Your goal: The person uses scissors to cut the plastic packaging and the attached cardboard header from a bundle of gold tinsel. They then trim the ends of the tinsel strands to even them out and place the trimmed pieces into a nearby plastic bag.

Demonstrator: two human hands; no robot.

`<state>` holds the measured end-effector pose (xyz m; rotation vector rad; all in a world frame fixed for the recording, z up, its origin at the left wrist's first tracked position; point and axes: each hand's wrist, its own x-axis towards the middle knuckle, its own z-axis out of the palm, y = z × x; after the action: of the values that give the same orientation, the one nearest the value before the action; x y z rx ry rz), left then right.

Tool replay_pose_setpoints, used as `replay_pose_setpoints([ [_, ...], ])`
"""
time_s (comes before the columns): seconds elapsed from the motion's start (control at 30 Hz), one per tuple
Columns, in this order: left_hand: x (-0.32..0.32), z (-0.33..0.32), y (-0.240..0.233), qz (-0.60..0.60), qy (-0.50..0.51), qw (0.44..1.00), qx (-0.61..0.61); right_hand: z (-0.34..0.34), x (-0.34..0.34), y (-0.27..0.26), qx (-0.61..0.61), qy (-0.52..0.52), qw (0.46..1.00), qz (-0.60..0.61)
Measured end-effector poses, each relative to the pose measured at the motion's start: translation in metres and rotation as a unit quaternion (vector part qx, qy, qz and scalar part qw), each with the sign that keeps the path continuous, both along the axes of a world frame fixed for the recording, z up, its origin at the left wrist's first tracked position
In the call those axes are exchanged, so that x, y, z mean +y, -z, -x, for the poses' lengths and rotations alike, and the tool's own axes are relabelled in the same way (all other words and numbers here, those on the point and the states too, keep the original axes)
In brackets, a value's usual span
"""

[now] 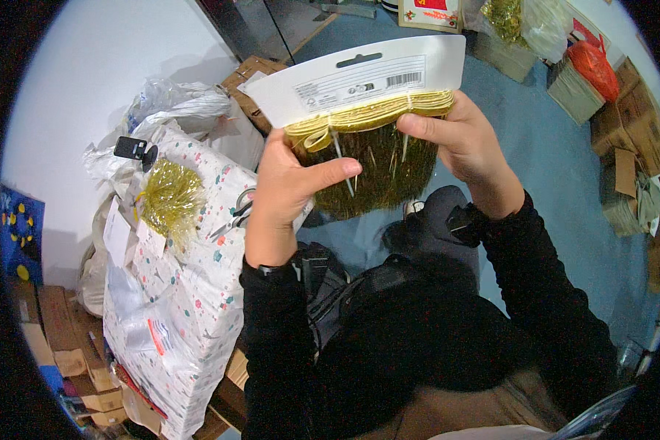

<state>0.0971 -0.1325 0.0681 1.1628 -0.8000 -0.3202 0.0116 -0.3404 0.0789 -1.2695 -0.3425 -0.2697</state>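
Note:
Held up before me is a gold tinsel fringe bundle [385, 159], its folded yellow band [374, 114] tied to a white cardboard header [357, 77]. The header has a hang slot and bears printing and a barcode. My left hand [291, 187] grips the left end, thumb lying across the dark gold strands. At the other end, my right hand [462, 137] pinches the band with its thumb on the near side. Loose ends of white ties hang over the strands. Beside my left wrist lie scissors [234, 220] on the patterned tablecloth [198, 291], partly hidden by that hand.
A gold tinsel bunch [170, 198], a small black device on a stand [135, 151] and clear plastic bags [148, 330] lie on the table at left. White plastic sacks [181, 110] stand behind it. Cardboard boxes [627, 115] and a red bag [593, 69] line the right wall.

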Motion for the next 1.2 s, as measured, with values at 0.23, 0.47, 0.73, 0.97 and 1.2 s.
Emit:
replay_pose_setpoints([
  [0.23, -0.01, 0.014, 0.011, -0.053, -0.099, 0.993, 0.021, -0.002, 0.009, -0.002, 0.016, 0.014, 0.999, 0.029],
  [0.47, -0.009, 0.011, 0.012, 0.057, -0.114, 0.985, 0.113, -0.014, -0.003, 0.036, 0.111, -0.031, 0.98, 0.16],
  [0.73, 0.029, -0.013, 0.019, 0.085, -0.199, 0.963, 0.16, -0.031, -0.018, 0.173, 0.208, -0.139, 0.934, 0.255],
  [0.97, 0.14, -0.003, 0.045, 0.087, -0.356, 0.911, 0.189, -0.046, 0.0, 0.163, 0.173, 0.091, 0.842, 0.502],
  [1.2, 0.249, 0.035, 0.081, 0.117, -0.458, 0.83, 0.296, -0.099, 0.121, 0.111, 0.004, 0.056, 0.889, 0.455],
])
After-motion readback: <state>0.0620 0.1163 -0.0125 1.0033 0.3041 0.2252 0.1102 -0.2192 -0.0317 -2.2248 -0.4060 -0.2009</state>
